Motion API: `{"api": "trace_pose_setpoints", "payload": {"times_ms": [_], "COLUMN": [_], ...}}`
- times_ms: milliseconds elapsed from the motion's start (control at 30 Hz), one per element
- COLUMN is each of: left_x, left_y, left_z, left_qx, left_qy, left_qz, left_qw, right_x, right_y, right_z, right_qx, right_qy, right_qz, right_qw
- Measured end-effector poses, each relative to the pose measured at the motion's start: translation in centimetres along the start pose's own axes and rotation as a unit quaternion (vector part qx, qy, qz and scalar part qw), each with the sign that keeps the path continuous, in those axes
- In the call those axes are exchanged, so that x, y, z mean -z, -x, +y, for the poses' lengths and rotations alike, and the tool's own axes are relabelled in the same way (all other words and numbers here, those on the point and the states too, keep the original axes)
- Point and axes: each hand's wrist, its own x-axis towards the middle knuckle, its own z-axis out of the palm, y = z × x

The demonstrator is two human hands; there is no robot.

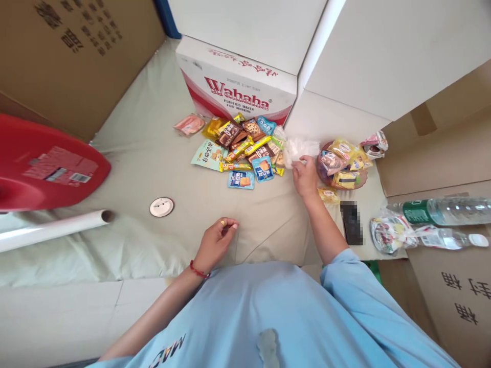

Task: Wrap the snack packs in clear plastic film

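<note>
My right hand (306, 177) reaches to the near edge of a crumpled clear plastic bag (302, 149), its fingers closed on the film. Left of the bag lies a pile of wrapped snacks, with a brown cocoa packet (229, 134), yellow stick packets (258, 145), a pale green pouch (208, 153) and two blue packets, one of them (263, 169) at the near edge. To the right, more snacks fill a round basket (326, 176). My left hand (218, 240) rests on the cloth near my body, its fingers curled in with nothing visible in them.
Behind the pile stands a white and red water carton (238, 92). A round badge (161, 207), a white tube (57, 229) and a red plastic object (49, 163) lie to the left. On the right are a dark phone (351, 223) and plastic bottles (445, 211).
</note>
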Motion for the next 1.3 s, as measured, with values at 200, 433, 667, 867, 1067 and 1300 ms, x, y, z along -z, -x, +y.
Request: {"api": "trace_pose_setpoints", "payload": {"times_ms": [200,433,667,867,1067,1300], "left_x": [0.7,-1.8,-3.4,-0.9,-1.4,-3.2], "left_y": [1.0,-0.5,-4.1,-4.4,-3.1,-3.6], "left_z": [-1.0,3.0,3.0,1.5,2.3,2.4], "left_qx": [0.006,-0.23,-0.133,-0.013,0.036,0.036], "left_qy": [0.008,0.01,0.027,0.18,0.204,0.137], "left_qz": [0.038,0.09,0.023,0.082,0.022,-0.013], "left_qw": [0.999,0.969,0.991,0.98,0.978,0.99], "right_x": [4.3,3.4,3.0,3.3,2.8,4.1], "right_y": [1.6,8.5,10.6,10.9,12.1,12.1], "right_z": [-2.2,-7.5,-8.4,-5.5,-5.5,-6.8], "right_qx": [-0.159,-0.388,-0.4,-0.402,-0.419,-0.394], "right_qy": [-0.374,-0.576,-0.615,-0.619,-0.617,-0.618], "right_qz": [0.07,-0.092,-0.22,-0.235,-0.244,-0.281], "right_qw": [0.911,0.714,0.643,0.632,0.62,0.62]}}
